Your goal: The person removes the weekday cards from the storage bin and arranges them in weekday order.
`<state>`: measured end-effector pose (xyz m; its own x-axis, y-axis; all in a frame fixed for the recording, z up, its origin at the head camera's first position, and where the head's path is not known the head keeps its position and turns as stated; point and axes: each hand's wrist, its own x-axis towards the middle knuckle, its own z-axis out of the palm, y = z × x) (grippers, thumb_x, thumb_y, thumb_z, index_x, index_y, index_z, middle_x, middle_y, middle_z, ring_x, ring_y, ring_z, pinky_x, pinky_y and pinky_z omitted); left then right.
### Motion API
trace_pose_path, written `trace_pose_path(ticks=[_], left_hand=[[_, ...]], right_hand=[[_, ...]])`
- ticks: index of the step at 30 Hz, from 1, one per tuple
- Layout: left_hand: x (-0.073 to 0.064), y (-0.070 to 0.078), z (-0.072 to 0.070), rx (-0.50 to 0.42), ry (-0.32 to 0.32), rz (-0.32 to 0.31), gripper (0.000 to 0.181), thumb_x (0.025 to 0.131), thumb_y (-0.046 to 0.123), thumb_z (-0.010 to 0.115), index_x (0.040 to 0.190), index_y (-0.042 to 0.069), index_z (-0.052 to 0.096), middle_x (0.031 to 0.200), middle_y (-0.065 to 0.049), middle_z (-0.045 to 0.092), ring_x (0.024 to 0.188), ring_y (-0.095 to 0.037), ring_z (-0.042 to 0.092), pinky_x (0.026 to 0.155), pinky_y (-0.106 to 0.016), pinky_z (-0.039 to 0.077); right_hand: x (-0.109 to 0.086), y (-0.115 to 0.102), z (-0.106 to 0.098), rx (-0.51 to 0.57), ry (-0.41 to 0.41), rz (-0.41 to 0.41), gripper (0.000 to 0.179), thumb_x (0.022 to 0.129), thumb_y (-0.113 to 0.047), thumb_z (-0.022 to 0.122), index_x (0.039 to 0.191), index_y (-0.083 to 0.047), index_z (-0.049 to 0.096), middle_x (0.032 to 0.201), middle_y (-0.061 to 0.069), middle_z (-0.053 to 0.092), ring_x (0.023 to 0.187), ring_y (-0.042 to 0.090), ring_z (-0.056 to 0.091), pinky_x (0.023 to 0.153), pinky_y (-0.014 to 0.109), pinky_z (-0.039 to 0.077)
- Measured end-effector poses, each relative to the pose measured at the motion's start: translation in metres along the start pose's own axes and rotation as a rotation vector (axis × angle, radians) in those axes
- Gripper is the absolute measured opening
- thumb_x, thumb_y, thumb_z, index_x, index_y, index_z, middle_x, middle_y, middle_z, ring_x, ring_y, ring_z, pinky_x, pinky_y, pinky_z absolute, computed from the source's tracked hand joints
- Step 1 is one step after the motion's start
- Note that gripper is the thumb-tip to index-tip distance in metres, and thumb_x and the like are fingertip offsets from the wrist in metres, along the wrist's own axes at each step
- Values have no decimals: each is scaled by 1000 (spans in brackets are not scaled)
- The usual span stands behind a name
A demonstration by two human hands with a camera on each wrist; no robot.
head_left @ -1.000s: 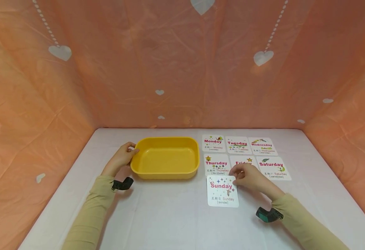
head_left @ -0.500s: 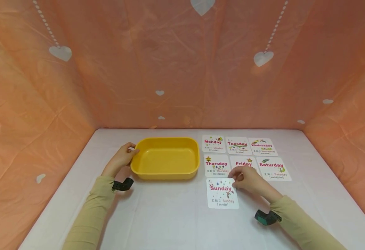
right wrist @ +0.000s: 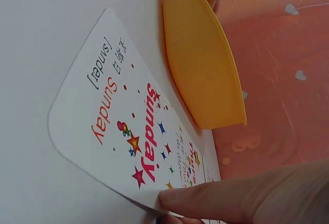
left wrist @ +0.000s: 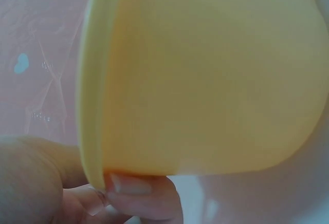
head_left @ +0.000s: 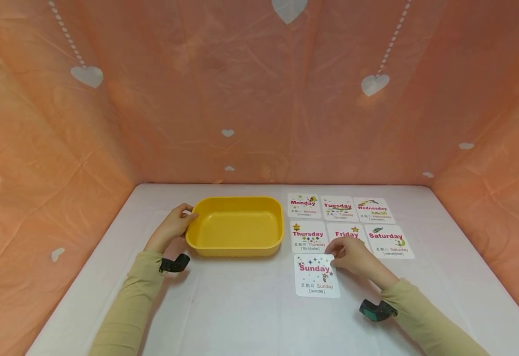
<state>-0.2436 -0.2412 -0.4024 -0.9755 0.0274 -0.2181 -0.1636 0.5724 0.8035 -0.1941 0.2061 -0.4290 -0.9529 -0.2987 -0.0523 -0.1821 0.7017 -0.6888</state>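
My left hand (head_left: 173, 225) grips the left end of a yellow plastic basin (head_left: 234, 251), thumb at its rim. In the left wrist view a fingertip (left wrist: 139, 193) lies against the outer wall under that rim. A square white "Sunday" card (head_left: 316, 284), printed with coloured stars, sits just below the "Thursday" card (head_left: 308, 243). My right hand (head_left: 355, 257) pinches its upper right corner. One finger (right wrist: 195, 196) lies over the card's face in the right wrist view, another tip under its edge. The right hand partly hides the "Friday" card (head_left: 344, 228).
Behind these lie the "Monday" card (head_left: 303, 211), "Tuesday" card (head_left: 339, 212) and "Wednesday" card (head_left: 375, 213) in a row. The "Saturday" card (head_left: 388, 243) is at the right. Everything stands on a white table (head_left: 237, 306), with an orange heart-patterned curtain (head_left: 259, 99) around it.
The Sunday card has shifted slightly toward me, opening a small gap to the Thursday card. My right wrist has moved a little left and down. The left hand and basin have stayed put.
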Motion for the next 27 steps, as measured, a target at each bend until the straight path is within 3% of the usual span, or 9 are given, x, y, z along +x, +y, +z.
trace_pose_path(ticks=[11,15,23,27], left_hand=[[2,0,-1,5,4,-7,37,102,21,46,128,-4,39,94,-17,52,68,-18,54,60,-27,52],[1,-1,-1,6,4,-1,37,103,21,45,129,-5,39,95,-18,52,69,-19,55,60,-28,53],[0,-10,-2,-17,-8,62,43,103,27,44,130,-6,39,97,-20,56,68,-18,56,59,-29,52],[-2,-16,-5,-30,-5,89,49,104,33,40,133,-7,40,100,-22,59,71,-18,60,61,-34,54]], right_hand=[[0,2,1,-12,19,-18,22,69,5,78,86,-3,68,77,2,58,71,17,52,66,32,45],[2,6,-5,40,-2,-9,22,72,3,76,92,-2,69,80,2,60,73,17,53,65,30,45],[4,21,-42,323,-121,18,35,88,-9,68,118,6,61,105,18,63,86,26,65,69,36,54],[2,34,-69,336,-117,9,44,92,-16,65,127,6,54,115,22,61,97,29,63,81,36,52]])
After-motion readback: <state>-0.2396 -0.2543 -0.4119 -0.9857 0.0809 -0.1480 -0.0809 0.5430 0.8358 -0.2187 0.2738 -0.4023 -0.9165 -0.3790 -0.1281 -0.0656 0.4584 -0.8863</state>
